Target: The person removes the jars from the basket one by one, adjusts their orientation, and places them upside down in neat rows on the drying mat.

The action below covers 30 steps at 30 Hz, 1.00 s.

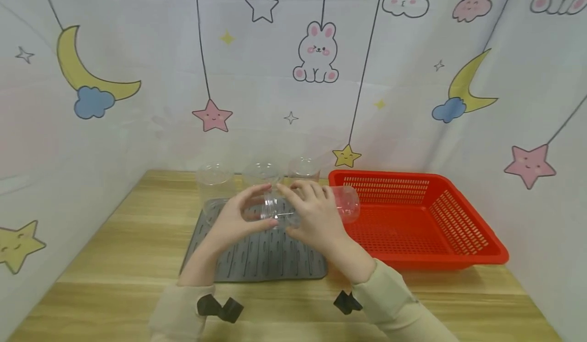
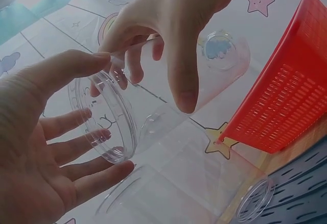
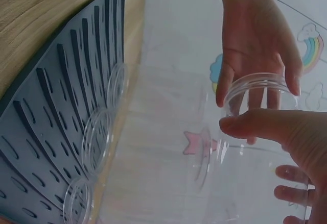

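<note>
A clear jar (image 1: 347, 204) lies sideways in the air above the grey ribbed mat (image 1: 266, 263), its ringed mouth toward the left. My right hand (image 1: 316, 212) grips its body, thumb on the near side and fingers round the far side. Around the mouth end my left hand (image 1: 234, 219) spans the rim (image 2: 125, 127) between thumb and fingers; some fingers show through the clear wall. Behind both hands stand three more clear jars, the left one (image 1: 214, 179), the middle one (image 1: 261, 173) and the right one (image 1: 304, 168), their lower parts partly hidden.
A red slotted plastic basket (image 1: 492, 247) sits on the right side of the wooden table (image 1: 105, 260), close to my right hand. A white curtain (image 1: 275, 92) with printed stars, moons and rabbits hangs behind and at both sides.
</note>
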### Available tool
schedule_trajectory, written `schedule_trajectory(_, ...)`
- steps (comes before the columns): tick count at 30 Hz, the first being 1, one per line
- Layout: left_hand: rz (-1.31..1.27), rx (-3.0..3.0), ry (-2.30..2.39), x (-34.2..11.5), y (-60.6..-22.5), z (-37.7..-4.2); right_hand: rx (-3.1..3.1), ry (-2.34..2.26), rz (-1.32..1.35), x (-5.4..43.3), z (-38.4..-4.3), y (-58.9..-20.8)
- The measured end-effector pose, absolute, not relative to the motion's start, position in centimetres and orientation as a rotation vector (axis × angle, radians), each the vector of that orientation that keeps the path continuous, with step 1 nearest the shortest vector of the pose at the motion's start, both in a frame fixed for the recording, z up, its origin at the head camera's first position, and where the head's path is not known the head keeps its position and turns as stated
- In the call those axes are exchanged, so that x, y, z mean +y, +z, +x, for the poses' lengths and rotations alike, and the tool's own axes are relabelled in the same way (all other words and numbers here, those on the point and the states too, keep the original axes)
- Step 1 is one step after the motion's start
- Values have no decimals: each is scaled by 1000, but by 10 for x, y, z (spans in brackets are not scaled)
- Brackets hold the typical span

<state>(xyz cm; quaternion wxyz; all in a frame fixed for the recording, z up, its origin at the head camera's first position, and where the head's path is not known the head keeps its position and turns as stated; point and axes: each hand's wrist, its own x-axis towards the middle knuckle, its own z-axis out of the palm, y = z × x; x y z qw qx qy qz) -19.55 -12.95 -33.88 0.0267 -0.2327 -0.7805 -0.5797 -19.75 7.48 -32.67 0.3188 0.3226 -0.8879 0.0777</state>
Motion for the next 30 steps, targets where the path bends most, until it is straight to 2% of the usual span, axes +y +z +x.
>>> schedule_trajectory(15,-686,-2362,-1859,-141,-342,-200,-2388,353,892,82,-193,-321)
schedule_trajectory(20,-637,-2331,-1903,-149,-342,-200,-2276,479,818,92,-194,-317)
schedule_trajectory(30,-678,-2182,-2000,-164,-345,-204,-2080,1280,532,111,-198,-323)
